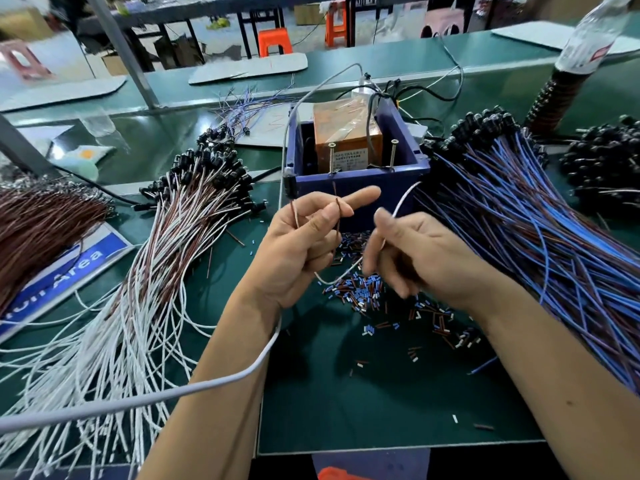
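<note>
Both my forearms reach in from the near edge over the green worktop (346, 403), and my hands meet just in front of the blue box (356, 188). My left hand (301, 247) is turned palm toward me, wrist bent slightly up. Its thumb and curled fingers pinch a thin brown wire (337, 202), whose two ends stand up above the knuckles, while the forefinger sticks out straight toward the far right. My right hand (415, 258) is just beside it, back upward, fingers curled downward and inward. Thumb and forefinger nip a white wire (403, 199) that arcs up toward the box and loops below toward my left palm. The hands are close but not touching. Under them lies a scatter of cut insulation bits (363, 292). A grey cable (242, 375) drapes across my left forearm.
</note>
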`<action>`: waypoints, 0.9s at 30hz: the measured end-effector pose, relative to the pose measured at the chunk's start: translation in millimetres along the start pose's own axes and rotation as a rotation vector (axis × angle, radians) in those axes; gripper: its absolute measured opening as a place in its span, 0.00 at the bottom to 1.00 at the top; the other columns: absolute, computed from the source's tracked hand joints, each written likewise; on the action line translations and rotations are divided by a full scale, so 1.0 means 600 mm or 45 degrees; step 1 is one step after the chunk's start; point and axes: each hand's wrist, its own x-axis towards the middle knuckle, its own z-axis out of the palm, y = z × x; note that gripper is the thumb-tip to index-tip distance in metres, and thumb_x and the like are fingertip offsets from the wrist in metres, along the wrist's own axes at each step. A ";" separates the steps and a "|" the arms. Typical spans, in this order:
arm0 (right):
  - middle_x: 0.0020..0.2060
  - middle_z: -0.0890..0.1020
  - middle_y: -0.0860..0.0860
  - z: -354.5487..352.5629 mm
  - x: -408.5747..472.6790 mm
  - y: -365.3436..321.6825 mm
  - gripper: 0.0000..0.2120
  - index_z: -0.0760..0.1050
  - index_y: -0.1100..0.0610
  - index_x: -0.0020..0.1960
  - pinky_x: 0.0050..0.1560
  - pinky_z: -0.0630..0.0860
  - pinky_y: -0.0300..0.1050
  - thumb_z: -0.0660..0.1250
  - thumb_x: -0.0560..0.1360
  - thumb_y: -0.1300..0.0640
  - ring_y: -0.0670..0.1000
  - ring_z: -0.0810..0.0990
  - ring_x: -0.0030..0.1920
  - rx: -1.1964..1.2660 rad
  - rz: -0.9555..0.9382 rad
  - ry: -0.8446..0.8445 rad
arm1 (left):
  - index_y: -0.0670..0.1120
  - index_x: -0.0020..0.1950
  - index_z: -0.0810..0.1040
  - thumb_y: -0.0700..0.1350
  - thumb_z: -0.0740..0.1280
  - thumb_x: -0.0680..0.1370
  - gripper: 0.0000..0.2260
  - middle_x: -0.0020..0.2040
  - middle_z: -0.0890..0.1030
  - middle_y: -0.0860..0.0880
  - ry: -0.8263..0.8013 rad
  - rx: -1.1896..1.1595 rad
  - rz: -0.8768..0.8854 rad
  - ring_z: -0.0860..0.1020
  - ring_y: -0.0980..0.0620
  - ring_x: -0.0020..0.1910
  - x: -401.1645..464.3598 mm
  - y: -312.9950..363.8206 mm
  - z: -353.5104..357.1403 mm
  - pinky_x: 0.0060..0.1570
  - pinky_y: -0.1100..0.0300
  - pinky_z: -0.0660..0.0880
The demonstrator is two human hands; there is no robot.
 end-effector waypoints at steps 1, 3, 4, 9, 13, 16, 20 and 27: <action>0.20 0.74 0.54 0.005 -0.001 0.000 0.30 0.84 0.56 0.39 0.23 0.63 0.37 0.55 0.85 0.40 0.48 0.67 0.19 -0.064 0.011 -0.067 | 0.47 0.47 0.81 0.40 0.58 0.85 0.14 0.70 0.78 0.38 -0.010 0.017 -0.030 0.53 0.60 0.25 0.000 -0.003 0.001 0.21 0.71 0.54; 0.18 0.72 0.53 0.016 0.000 0.000 0.29 0.84 0.57 0.38 0.26 0.62 0.42 0.55 0.85 0.42 0.47 0.65 0.19 -0.139 0.038 -0.141 | 0.47 0.46 0.82 0.40 0.60 0.84 0.13 0.66 0.80 0.37 -0.019 0.056 -0.085 0.55 0.62 0.23 -0.001 -0.008 0.002 0.21 0.72 0.57; 0.18 0.71 0.53 0.020 0.002 0.000 0.30 0.83 0.59 0.38 0.28 0.63 0.41 0.55 0.85 0.43 0.47 0.64 0.20 -0.166 0.053 -0.160 | 0.47 0.46 0.82 0.40 0.61 0.84 0.12 0.64 0.82 0.37 -0.016 0.084 -0.107 0.56 0.63 0.22 -0.001 -0.010 0.002 0.21 0.71 0.58; 0.20 0.74 0.53 0.024 0.000 0.000 0.27 0.85 0.59 0.42 0.28 0.66 0.34 0.58 0.84 0.41 0.45 0.65 0.20 -0.217 0.138 -0.267 | 0.49 0.45 0.85 0.42 0.63 0.83 0.12 0.53 0.87 0.44 0.068 0.143 -0.154 0.75 0.59 0.25 0.000 -0.019 0.004 0.23 0.69 0.68; 0.32 0.84 0.57 0.011 -0.001 -0.005 0.23 0.84 0.52 0.43 0.21 0.60 0.34 0.62 0.79 0.36 0.47 0.69 0.21 -0.066 0.143 -0.101 | 0.43 0.47 0.86 0.44 0.66 0.82 0.10 0.32 0.78 0.47 0.106 0.083 -0.184 0.63 0.56 0.22 0.005 -0.023 -0.002 0.21 0.66 0.58; 0.34 0.82 0.57 -0.007 0.004 -0.006 0.25 0.85 0.53 0.46 0.23 0.56 0.35 0.62 0.76 0.34 0.47 0.69 0.23 0.165 0.117 0.229 | 0.43 0.47 0.86 0.43 0.66 0.81 0.10 0.35 0.80 0.48 0.122 0.026 -0.194 0.59 0.63 0.22 0.010 -0.024 -0.012 0.20 0.71 0.55; 0.38 0.82 0.54 -0.018 0.003 -0.004 0.19 0.84 0.58 0.53 0.19 0.59 0.36 0.66 0.78 0.42 0.47 0.71 0.26 0.327 0.021 0.376 | 0.43 0.47 0.86 0.43 0.65 0.81 0.10 0.43 0.82 0.43 0.073 0.064 -0.229 0.59 0.63 0.24 0.008 -0.025 -0.014 0.21 0.72 0.57; 0.33 0.80 0.49 -0.001 0.006 0.006 0.08 0.87 0.53 0.47 0.23 0.59 0.34 0.72 0.73 0.51 0.44 0.69 0.27 0.275 0.040 0.316 | 0.42 0.46 0.84 0.42 0.65 0.81 0.09 0.47 0.86 0.45 0.019 0.067 -0.264 0.61 0.63 0.24 0.004 -0.028 -0.008 0.22 0.72 0.59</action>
